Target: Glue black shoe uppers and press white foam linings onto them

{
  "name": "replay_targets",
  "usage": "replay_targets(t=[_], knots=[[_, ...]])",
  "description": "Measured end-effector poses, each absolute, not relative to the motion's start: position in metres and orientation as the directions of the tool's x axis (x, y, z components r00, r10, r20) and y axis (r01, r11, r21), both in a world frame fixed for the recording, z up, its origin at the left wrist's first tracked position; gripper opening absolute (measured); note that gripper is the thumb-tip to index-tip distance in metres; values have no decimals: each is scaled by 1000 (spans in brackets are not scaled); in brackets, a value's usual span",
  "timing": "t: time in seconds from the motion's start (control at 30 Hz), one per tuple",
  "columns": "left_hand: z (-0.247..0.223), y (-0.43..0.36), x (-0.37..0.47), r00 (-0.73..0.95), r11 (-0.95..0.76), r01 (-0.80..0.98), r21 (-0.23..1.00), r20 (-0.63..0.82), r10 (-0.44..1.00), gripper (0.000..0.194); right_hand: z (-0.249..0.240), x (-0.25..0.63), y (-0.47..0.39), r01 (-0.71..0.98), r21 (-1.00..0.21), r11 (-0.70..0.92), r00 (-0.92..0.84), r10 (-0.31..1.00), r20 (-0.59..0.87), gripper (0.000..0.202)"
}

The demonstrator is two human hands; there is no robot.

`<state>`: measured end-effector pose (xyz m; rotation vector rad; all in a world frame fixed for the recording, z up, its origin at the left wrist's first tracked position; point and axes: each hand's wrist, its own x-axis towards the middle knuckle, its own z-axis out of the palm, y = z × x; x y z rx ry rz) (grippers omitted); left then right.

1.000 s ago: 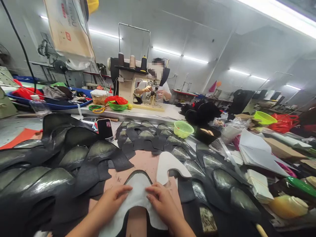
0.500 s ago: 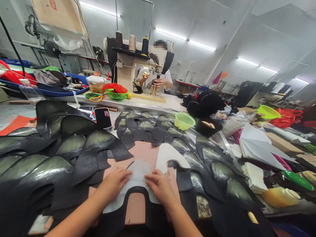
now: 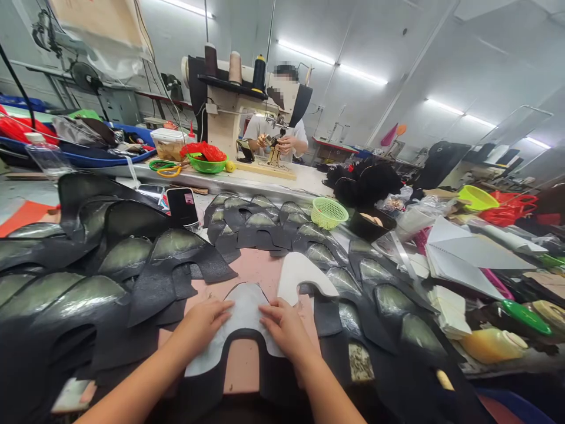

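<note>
A white, curved lining piece (image 3: pixel 248 307) lies on a black shoe-upper piece (image 3: pixel 205 387) with a U-shaped cutout, in front of me on a pink board. On its left side my left hand (image 3: pixel 207 324) rests with fingers stretched out and tips on the white surface. My right hand (image 3: pixel 285 327) lies on the opposite side, its fingers spread and also touching the lining. A thin dark edge of the upper shows past the lining's rounded top. Another white curved piece (image 3: pixel 296 272) lies just beyond my right hand.
Many black upper pieces with shiny patches (image 3: pixel 172 253) surround the pink board (image 3: pixel 253 265). Behind them stand a phone (image 3: pixel 182 207), a green basket (image 3: pixel 329 213) and a sewing machine (image 3: pixel 220 112), where a person works. Papers (image 3: pixel 468 259) and a yellowish bottle (image 3: pixel 492 346) lie to the right.
The white lining lies flatter against the black upper, and the upper's dark rim shows more around its top. Both my hands remain in nearly the same place.
</note>
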<state>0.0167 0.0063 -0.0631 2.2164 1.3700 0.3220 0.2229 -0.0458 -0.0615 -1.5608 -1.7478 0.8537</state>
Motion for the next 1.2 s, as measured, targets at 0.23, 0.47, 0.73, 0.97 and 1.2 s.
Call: replay_targets(t=[0.23,0.47,0.73,0.97,1.2], knots=[[-51,5,24,427,-314,818,482,-143,893,35,-55,218,-45,645,-763,53,-98,995,-14,27],[-40,5,30,425,-307,845,438,-203,882,38,-50,229,-65,693,-721,-5,-5,1000,-11,24],[-54,11,25,453,-343,806,482,-129,882,39,-60,239,-85,707,-707,-37,79,996,27,13],[-46,10,26,452,-340,833,437,-182,873,42,-21,262,-81,907,-392,-153,126,988,-94,12],[-44,9,29,459,-337,792,509,-132,879,36,-32,207,-32,687,-650,326,-305,941,149,40]])
